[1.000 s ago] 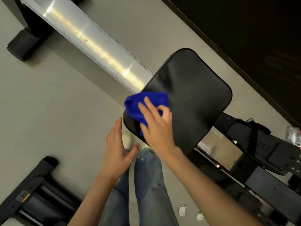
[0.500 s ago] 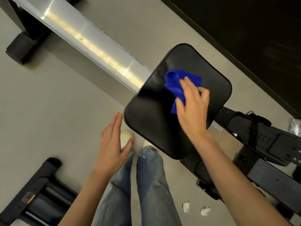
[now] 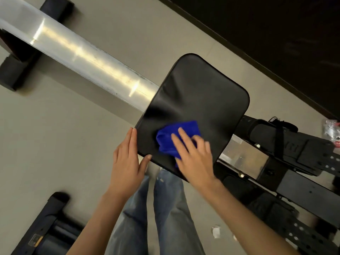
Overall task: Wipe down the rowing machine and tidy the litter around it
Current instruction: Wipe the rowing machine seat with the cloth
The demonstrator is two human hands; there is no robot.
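Flat right hand (image 3: 195,159) presses the floppy blue cloth (image 3: 176,133) (probably bunches easily) onto the seat (image 3: 198,92), flat left hand (image 3: 127,162) bracing its edge.

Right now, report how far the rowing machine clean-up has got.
Nothing looks finished. In hand: the right hand presses the blue cloth on the black seat while the left hand touches its edge. Left: probably the metal rail, plus the paper scrap and wrapper lying on the floor.
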